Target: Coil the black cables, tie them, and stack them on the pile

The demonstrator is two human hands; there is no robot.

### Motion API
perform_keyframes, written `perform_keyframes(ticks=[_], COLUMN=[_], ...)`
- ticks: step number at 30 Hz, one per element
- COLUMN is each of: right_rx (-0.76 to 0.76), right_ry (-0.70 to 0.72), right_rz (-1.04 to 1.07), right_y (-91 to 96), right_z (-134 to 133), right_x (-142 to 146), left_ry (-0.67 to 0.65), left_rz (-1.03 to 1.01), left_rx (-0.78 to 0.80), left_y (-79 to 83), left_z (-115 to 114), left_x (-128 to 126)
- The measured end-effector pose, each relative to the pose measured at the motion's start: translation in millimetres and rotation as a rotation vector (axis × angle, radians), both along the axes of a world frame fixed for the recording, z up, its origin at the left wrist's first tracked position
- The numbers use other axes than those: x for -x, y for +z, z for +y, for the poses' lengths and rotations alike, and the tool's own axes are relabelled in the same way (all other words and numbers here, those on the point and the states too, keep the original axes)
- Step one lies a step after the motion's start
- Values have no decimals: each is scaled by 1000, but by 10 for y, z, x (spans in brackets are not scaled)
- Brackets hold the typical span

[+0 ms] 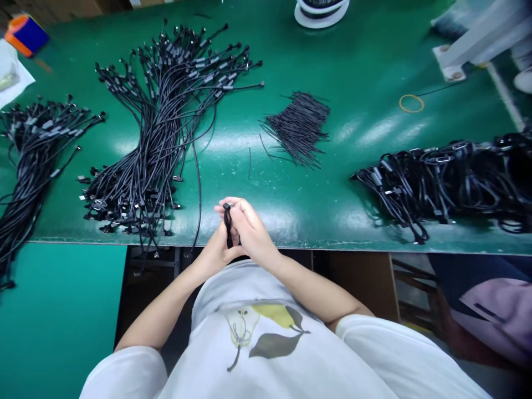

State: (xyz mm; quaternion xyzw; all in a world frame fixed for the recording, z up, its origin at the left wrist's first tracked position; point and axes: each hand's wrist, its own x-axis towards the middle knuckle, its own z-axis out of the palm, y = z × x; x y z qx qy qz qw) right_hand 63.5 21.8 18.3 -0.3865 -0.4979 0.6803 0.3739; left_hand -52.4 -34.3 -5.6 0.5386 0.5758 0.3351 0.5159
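Observation:
Close to my body, at the front edge of the green table, my left hand (pixel 216 244) and my right hand (pixel 251 228) meet around a folded black cable (pixel 228 224). One connector of the cable sticks up between the fingers, and most of its length is hidden by my hands. Both hands are closed on it. Left of my hands lies a large spread bundle of straight black cables (pixel 160 119) with connectors at both ends. Beyond my hands is a pile of short black twist ties (pixel 299 128), with a single loose tie (pixel 250 162) nearer to me.
Coiled black cables (pixel 444 180) form a long row on the right. Another cable bundle (pixel 39 144) hangs over the edge at far left. A white spool (pixel 321 14), a yellow rubber band (pixel 411 103) and a grey metal bracket (pixel 477 44) are farther back. A person's clothing (pixel 499 310) shows at lower right.

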Motion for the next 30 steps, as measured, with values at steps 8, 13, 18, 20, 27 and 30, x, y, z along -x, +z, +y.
perform_keyframes(ticks=[8, 13, 18, 20, 27, 30], right_rx=[188, 323, 388, 376, 361, 399], right_ry=[134, 260, 340, 326, 243, 270], right_rz=[354, 434, 425, 439, 391, 378], right_y=[73, 178, 195, 167, 66, 48], right_z=[154, 267, 332, 341, 348, 350], right_x=[-29, -55, -76, -99, -154, -148], left_ry=[-149, -208, -133, -107, -82, -122], left_rz=[-222, -674, -864, -922, -997, -998], left_rx=[121, 343, 482, 508, 485, 506], left_y=[3, 85, 183, 197, 106, 83], left_z=[2, 49, 32, 16, -15, -22], left_x=[-27, -27, -103, -133, -175, -173])
